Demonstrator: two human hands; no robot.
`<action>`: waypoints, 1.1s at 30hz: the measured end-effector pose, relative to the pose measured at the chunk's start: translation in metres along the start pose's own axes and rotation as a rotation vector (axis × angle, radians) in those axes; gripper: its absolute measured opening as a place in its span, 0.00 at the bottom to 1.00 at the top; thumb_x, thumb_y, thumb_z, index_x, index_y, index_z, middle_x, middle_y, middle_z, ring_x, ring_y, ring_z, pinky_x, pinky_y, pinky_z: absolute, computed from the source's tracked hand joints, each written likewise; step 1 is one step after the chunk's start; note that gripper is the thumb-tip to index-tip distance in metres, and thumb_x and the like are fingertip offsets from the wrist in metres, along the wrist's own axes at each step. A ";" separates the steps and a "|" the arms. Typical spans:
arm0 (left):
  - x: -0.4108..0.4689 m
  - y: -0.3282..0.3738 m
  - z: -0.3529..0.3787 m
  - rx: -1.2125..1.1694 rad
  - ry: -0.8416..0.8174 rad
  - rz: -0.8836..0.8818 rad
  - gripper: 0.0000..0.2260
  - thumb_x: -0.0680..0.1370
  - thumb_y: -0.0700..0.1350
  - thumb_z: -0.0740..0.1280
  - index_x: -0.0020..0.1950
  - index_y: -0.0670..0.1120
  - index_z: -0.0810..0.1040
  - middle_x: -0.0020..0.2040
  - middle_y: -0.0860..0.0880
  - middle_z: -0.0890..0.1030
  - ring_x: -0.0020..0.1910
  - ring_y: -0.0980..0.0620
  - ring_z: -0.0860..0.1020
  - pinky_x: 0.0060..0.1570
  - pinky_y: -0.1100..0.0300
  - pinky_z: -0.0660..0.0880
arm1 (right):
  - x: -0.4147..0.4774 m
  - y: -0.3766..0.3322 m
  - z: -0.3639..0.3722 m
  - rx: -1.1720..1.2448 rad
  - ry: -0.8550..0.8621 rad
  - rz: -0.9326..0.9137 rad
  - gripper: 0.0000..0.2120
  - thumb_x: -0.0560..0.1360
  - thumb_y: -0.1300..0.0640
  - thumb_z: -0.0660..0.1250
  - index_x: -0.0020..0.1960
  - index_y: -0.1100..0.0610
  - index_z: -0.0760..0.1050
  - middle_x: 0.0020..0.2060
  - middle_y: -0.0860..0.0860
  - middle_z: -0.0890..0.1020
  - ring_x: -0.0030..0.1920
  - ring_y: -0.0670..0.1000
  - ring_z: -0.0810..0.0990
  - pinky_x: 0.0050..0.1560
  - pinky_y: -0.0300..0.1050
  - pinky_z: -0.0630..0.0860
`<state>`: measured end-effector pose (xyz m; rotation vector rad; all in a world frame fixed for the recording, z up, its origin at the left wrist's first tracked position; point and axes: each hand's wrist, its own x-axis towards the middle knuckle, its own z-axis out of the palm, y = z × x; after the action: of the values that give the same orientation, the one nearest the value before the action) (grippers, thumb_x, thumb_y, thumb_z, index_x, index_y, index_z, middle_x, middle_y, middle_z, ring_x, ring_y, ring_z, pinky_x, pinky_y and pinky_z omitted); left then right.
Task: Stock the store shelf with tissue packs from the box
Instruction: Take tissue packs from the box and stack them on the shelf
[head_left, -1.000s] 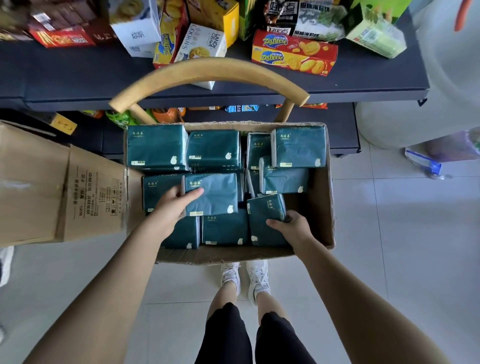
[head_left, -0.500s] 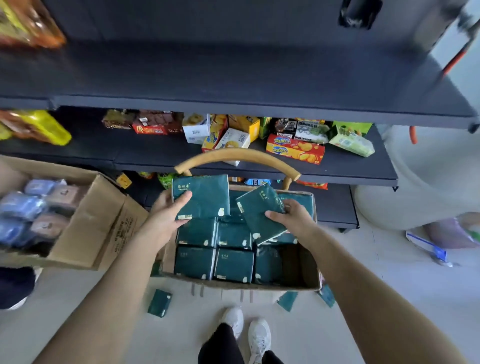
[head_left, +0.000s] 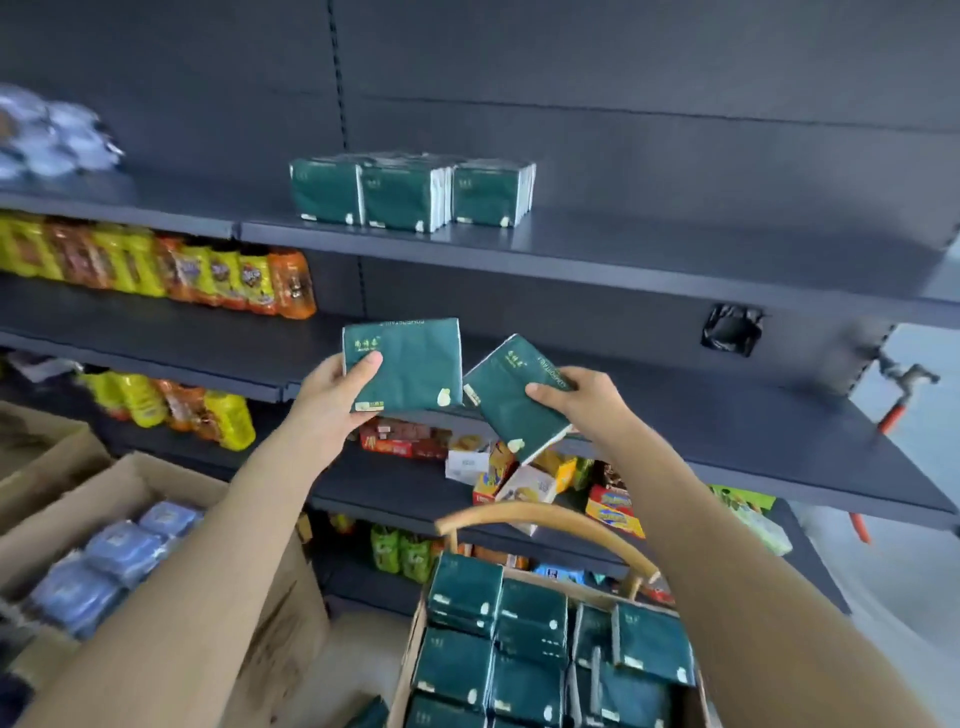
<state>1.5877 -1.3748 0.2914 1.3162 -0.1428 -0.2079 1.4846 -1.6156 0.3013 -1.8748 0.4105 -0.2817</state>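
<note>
Shelves (head_left: 675, 249) behind: left hand (head_left: 332, 402) grips upright pack (head_left: 415, 364), right hand (head_left: 584, 402) tilted pack (head_left: 511, 402).

We record two dark green tissue packs held up before the dark shelving, one per hand. The left hand (head_left: 332, 397) grips the left pack (head_left: 415, 364) at its lower left corner, thumb across the face; the pack is upright. The right hand (head_left: 579, 402) pinches the right pack (head_left: 511, 402) at its right edge, and this pack is tilted. The two sit just beside each other; contact cannot be confirmed. On the shelf (head_left: 675, 244) above, three shelved packs (head_left: 410, 195) stand upright in a row. Below, the open box (head_left: 402, 675) holds further packs (head_left: 457, 670) set close together.
</note>
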 end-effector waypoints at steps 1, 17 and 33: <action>0.010 0.011 -0.010 -0.001 -0.007 0.017 0.04 0.79 0.43 0.65 0.53 0.47 0.77 0.53 0.48 0.81 0.50 0.51 0.80 0.48 0.55 0.77 | 0.007 -0.015 0.008 -0.015 0.007 -0.022 0.08 0.73 0.57 0.71 0.51 0.57 0.77 0.41 0.50 0.82 0.40 0.47 0.81 0.39 0.37 0.78; 0.155 0.130 -0.118 0.180 -0.204 0.172 0.05 0.74 0.45 0.71 0.50 0.49 0.79 0.49 0.52 0.83 0.51 0.52 0.80 0.49 0.61 0.73 | 0.092 -0.152 0.089 -0.310 0.367 -0.073 0.16 0.68 0.56 0.76 0.51 0.55 0.74 0.52 0.54 0.81 0.51 0.55 0.80 0.51 0.51 0.78; 0.231 0.136 -0.037 0.216 -0.262 0.205 0.11 0.73 0.45 0.72 0.54 0.47 0.79 0.52 0.53 0.83 0.54 0.55 0.79 0.56 0.60 0.72 | 0.232 -0.185 0.039 -0.567 0.427 -0.190 0.18 0.71 0.57 0.73 0.59 0.59 0.77 0.53 0.54 0.81 0.48 0.52 0.76 0.47 0.40 0.70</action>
<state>1.8297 -1.3615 0.4104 1.4743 -0.5323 -0.1930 1.7371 -1.6229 0.4615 -2.4171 0.6505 -0.7653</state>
